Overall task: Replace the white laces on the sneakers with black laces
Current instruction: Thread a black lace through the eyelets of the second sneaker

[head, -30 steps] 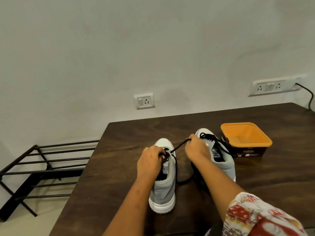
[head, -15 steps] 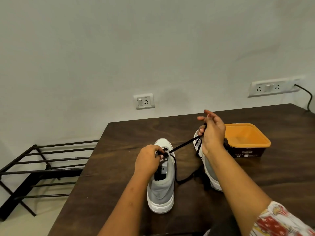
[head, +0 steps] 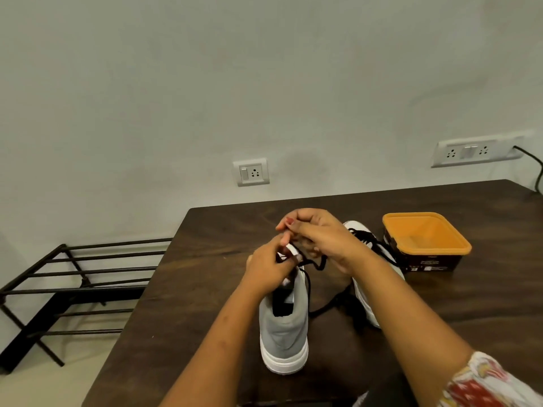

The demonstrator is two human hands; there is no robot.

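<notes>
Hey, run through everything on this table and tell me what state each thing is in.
Grey high-top sneaker, nearest: upright, black lace untied.
Second white-soled sneaker: black-laced, partly behind right arm.
Orange plastic tub: open, lidless.
Left hand: pinching black lace at eyelets.
Right hand: pinching black lace.

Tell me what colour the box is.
The box is orange, with a dark brown side; the head view shows it.
</notes>
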